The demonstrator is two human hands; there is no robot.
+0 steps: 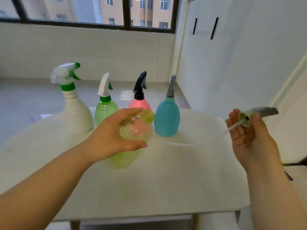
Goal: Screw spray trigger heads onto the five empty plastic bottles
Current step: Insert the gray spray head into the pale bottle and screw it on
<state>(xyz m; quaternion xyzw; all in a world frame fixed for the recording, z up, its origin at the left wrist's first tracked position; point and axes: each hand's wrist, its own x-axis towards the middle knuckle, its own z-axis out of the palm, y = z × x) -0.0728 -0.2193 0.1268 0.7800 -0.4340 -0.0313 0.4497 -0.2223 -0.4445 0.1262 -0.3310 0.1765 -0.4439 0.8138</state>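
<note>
My left hand (114, 133) grips a clear yellow-green bottle (131, 146) by its shoulder; the bottle leans toward the right and its open neck (147, 115) has no head on it. My right hand (249, 135) holds a grey spray trigger head (259, 113) with a pale green collar, its thin dip tube (232, 127) pointing left and down. Behind stand several bottles with trigger heads fitted: a white one (76, 113), a green one (104, 108), a pink one (141, 103) partly hidden by the held bottle, and a blue one (167, 118).
All of this is on a white table (149, 188). A shallow white basin (196, 131) sits at the back right, next to the blue bottle. A white wall stands close on the right; a window runs along the back.
</note>
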